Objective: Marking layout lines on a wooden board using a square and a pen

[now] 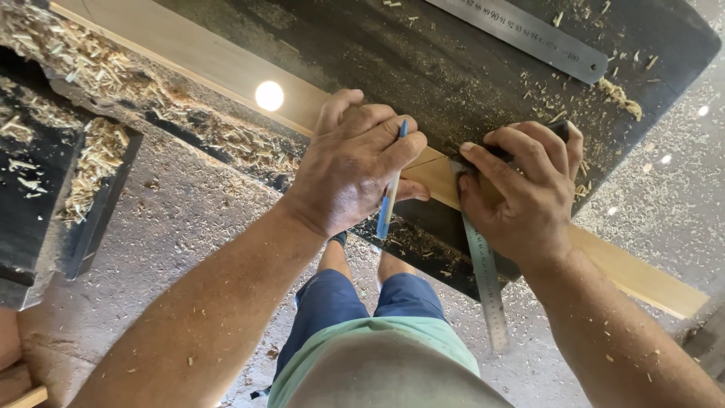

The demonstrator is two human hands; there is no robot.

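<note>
Wood strip (226,64), long & pale, runs diagonally across the dark worktable (453,68), passing under both hands. Steel ruler (529,34) lies at the table's far edge, well apart. Try square (483,264) sits across the strip, blade hanging off the near edge; right hand (521,189) is closed over its stock, fingers pressing down. Left hand (355,166) is curled on the strip just beside it, fingers gripping a blue pen (390,196), tip at the wood. Shavings (98,159) litter the table & floor.
</note>
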